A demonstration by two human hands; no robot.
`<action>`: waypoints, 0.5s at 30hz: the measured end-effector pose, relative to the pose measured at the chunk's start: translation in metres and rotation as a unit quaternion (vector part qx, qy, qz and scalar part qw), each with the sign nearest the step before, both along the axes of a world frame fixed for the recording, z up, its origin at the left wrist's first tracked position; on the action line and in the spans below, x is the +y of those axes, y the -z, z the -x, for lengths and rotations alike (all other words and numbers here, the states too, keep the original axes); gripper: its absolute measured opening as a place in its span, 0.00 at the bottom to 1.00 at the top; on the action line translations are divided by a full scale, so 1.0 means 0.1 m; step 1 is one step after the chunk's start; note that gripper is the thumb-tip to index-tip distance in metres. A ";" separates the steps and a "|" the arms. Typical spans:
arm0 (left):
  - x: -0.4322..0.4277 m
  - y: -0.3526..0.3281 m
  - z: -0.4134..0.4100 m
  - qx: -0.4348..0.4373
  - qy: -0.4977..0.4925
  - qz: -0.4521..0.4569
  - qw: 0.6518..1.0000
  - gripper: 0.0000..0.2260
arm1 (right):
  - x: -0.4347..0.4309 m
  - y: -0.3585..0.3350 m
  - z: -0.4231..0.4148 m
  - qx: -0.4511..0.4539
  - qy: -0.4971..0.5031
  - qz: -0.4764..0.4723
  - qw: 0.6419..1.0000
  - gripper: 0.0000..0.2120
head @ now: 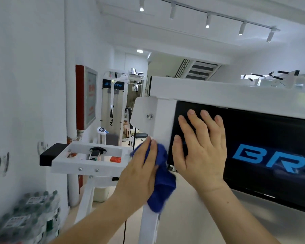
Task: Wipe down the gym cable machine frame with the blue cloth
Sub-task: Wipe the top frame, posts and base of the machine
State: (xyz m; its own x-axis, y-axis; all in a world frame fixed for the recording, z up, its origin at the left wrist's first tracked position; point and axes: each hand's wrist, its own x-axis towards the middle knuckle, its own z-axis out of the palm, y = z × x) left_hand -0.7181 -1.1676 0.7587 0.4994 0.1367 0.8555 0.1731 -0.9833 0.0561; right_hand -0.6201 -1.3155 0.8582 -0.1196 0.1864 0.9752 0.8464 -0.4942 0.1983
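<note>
A: Any containers?
B: We see one, a shrink-wrapped pack of bottles (pixel 28 221) at bottom left by the wall. Green caps, blurred. The red wall cabinet (pixel 86 97) has a glazed door, and we can't tell what's inside.
A: Where's the cloth?
B: Our left hand (pixel 139 171) presses the blue cloth (pixel 163 182) against the machine's white post (pixel 163 117), below the bolt (pixel 149 116). Fingers are straight and together, not wrapped round it.
A: And the right?
B: Our right hand (pixel 201 147) lies flat on the black panel (pixel 262 138), fingers spread, holding nothing. Its thumb is at the panel's left edge, just beside the cloth.
A: Edges and room?
B: The top beam (pixel 218 92) caps the post. A thin cable (pixel 124 229) hangs just left of the post, near our left forearm. A white bracket (pixel 88 162) with a black pad (pixel 49 155) sits further left. There's open floor under the panel.
A: Cloth orientation?
B: It's bunched. The long axis runs up-down along the post, slightly tilted. The upper end is under our fingertips and the lower end hangs loose below the palm.
</note>
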 end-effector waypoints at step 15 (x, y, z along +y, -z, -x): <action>0.02 -0.56 -0.15 -0.131 0.147 0.265 0.944 0.24 | 0.05 0.06 0.04 0.001 0.031 0.009 0.999 0.23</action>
State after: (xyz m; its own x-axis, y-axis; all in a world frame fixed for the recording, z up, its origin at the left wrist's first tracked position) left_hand -0.7027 -1.1658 0.8148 0.3636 0.4689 0.8050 -0.1918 -0.8079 0.5572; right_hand -0.6238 -1.3101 0.8519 -0.1048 0.2111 0.9718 0.8144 -0.5426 0.2057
